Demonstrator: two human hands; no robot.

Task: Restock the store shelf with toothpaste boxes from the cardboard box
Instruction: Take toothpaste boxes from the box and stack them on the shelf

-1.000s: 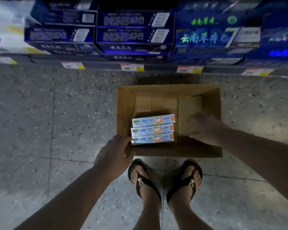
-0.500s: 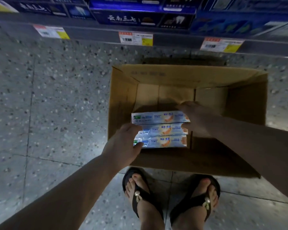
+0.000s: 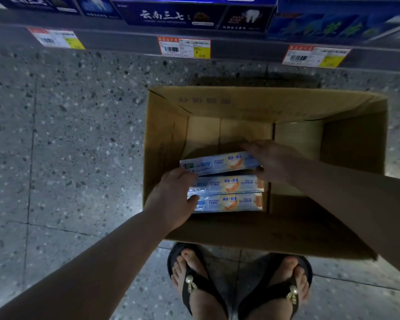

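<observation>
An open cardboard box [image 3: 169, 144] stands on the floor in front of my feet. Three white-and-blue toothpaste boxes lie side by side inside it. The far toothpaste box [image 3: 219, 163] is tilted up, and my right hand [image 3: 273, 160] grips its right end. My left hand [image 3: 173, 197] rests on the left ends of the middle toothpaste box [image 3: 229, 184] and the near toothpaste box [image 3: 226, 202], thumb over the near one. It is hard to tell whether its fingers close on any box.
The lowest store shelf [image 3: 240, 46] runs along the top, with dark blue toothpaste cartons [image 3: 171, 16] and price tags [image 3: 184, 47] on its edge. Speckled floor tiles [image 3: 67, 135] lie to the left. My sandalled feet [image 3: 194, 280] stand just behind the box.
My head has dropped closer to the box. The right hand has taken hold of the far toothpaste box and lifted its end. The left hand has slid further onto the boxes' left ends.
</observation>
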